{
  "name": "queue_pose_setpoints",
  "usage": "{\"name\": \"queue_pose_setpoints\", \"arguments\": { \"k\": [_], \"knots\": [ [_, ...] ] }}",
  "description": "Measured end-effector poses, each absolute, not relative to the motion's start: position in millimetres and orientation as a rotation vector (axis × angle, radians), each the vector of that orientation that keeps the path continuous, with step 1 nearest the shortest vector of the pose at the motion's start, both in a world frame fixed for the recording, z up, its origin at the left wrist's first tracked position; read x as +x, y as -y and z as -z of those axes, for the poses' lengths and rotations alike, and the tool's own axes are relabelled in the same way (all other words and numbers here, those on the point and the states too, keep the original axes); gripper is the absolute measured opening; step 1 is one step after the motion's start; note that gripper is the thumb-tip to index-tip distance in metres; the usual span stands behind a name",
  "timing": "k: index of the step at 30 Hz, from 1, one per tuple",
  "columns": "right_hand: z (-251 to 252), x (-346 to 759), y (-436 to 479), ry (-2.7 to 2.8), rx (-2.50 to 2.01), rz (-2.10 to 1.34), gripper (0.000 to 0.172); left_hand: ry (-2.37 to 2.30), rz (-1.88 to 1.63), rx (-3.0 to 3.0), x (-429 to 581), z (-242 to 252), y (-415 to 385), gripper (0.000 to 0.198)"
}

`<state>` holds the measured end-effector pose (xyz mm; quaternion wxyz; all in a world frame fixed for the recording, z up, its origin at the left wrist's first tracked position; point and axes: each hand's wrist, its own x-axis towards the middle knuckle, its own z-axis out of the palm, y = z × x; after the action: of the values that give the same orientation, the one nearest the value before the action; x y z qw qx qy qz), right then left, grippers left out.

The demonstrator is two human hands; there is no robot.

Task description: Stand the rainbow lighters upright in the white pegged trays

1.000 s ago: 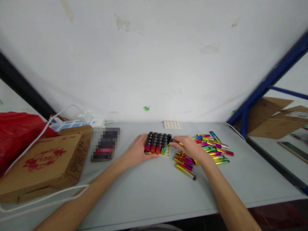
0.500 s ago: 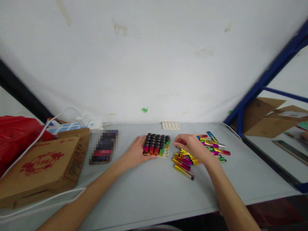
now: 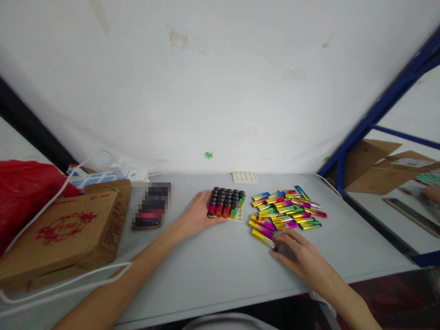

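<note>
A white tray (image 3: 239, 216) packed with upright, black-capped, many-coloured lighters (image 3: 225, 202) stands mid-table. My left hand (image 3: 193, 214) rests against the tray's left side, fingers curved along it. To the right lies a loose heap of shiny coloured lighters (image 3: 284, 211). My right hand (image 3: 299, 257) is near the table's front edge, fingers spread and pointing at the nearest yellow lighter (image 3: 262, 238), its fingertips touching that lighter's end; the hand holds nothing.
An empty white tray (image 3: 245, 177) lies by the wall. A cardboard box (image 3: 65, 233) with a white cable (image 3: 62, 288) over it, a red bag (image 3: 24, 188) and a power strip (image 3: 103, 176) fill the left. Blue shelf posts (image 3: 364, 133) stand right.
My right hand drew back from the tray and the lighter heap toward the table's front edge, opening beside the nearest yellow lighter. The left hand stayed at the tray.
</note>
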<state>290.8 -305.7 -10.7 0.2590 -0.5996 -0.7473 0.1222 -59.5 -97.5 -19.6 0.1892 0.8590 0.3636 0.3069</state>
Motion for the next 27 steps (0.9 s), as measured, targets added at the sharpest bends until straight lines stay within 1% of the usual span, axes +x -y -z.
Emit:
{"name": "queue_pose_setpoints", "arguments": {
  "k": [3,5,7,10,13,17,21,24,27],
  "knots": [
    [7,285,301,1.911,-1.622,-0.407,0.014,-1.039,-0.866,2.406,-60,21,97,0.079],
    [1,283,297,1.817,-1.632,-0.479,0.019,-1.04,-0.868,2.398,-60,21,97,0.08],
    [-4,282,292,1.687,-1.636,-0.608,0.029,-1.035,-0.863,2.399,-60,21,97,0.081],
    [-11,281,282,1.426,-1.544,-0.886,0.048,-1.025,-0.864,2.405,-61,20,97,0.083],
    [-19,275,265,1.141,-1.411,-1.073,0.058,-1.015,-0.891,2.404,-61,20,97,0.083],
    [-38,266,233,0.875,-1.179,-1.176,0.055,-1.02,-0.913,2.396,-61,22,97,0.082],
    [-63,263,194,0.904,-0.95,-1.296,0.046,-1.009,-0.904,2.398,-62,22,97,0.082],
    [-73,261,168,0.948,-0.913,-1.316,0.048,-1.004,-0.887,2.394,-62,22,97,0.083],
    [-72,254,154,1.005,-0.945,-1.293,0.051,-1.004,-0.877,2.389,-63,22,96,0.084]
  ]
}}
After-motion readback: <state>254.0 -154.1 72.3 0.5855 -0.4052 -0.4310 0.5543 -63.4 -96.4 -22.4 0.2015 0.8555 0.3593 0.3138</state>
